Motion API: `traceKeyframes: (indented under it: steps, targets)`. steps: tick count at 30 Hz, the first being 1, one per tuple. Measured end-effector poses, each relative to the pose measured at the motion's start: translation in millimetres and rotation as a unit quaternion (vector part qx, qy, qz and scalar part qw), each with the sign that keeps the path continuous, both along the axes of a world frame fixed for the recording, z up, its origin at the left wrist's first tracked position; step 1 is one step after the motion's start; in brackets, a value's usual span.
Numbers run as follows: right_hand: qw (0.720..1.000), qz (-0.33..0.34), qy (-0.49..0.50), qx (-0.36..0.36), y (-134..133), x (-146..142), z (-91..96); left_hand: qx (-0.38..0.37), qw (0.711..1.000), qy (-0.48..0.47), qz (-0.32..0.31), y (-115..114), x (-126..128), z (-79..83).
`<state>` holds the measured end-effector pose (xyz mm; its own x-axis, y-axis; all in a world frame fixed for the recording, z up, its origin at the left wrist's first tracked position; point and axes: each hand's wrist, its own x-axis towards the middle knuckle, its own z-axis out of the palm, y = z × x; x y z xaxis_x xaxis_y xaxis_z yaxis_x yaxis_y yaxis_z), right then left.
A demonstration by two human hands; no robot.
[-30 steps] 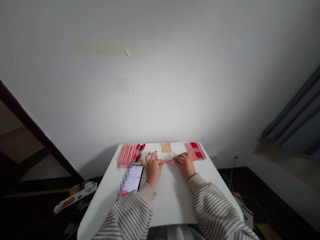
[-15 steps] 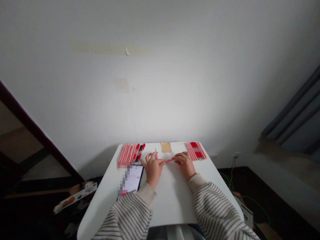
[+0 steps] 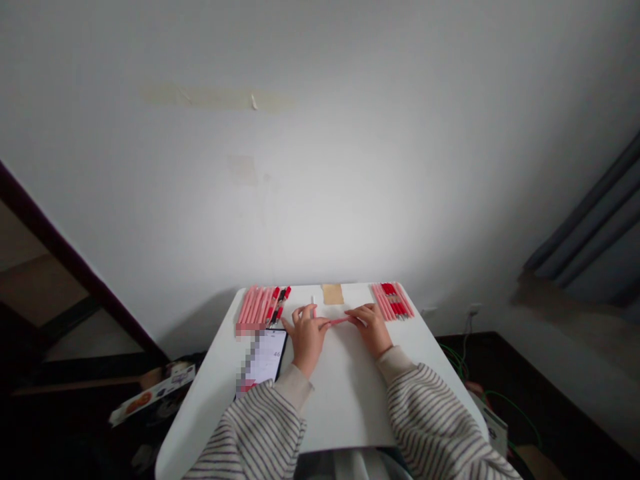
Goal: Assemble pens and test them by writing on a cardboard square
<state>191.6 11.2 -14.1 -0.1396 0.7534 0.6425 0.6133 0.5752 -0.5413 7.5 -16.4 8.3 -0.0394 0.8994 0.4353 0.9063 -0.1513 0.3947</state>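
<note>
Both my hands rest near the far middle of a small white table. My left hand and my right hand pinch the two ends of one thin pink pen that spans the gap between them. A row of pink pens with a few red-and-black ones lies at the far left. Another row of pink and red pens lies at the far right, just beyond my right hand.
A phone with a lit screen lies left of my left hand. A tan strip of tape sits at the table's far edge by the white wall. A box and cables lie on the dark floor beside the table.
</note>
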Motion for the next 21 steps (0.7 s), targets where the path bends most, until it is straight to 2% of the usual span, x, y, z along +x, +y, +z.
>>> traceKeyframes:
  steps: [11, 17, 21]
  targets:
    - [0.999, -0.017, -0.028, -0.024, 3.0, 2.6, -4.6, 0.004, 1.000, -0.008, -0.005, -0.7, 0.8, 0.1]
    - [0.996, -0.090, -0.016, 0.010, 6.8, 4.4, -11.2, 0.030, 0.999, -0.006, 0.010, -1.0, 1.3, 1.8]
    - [0.994, -0.111, -0.001, 0.026, 8.0, 6.0, -12.3, 0.053, 0.998, -0.001, 0.024, -1.6, 0.7, 4.6]
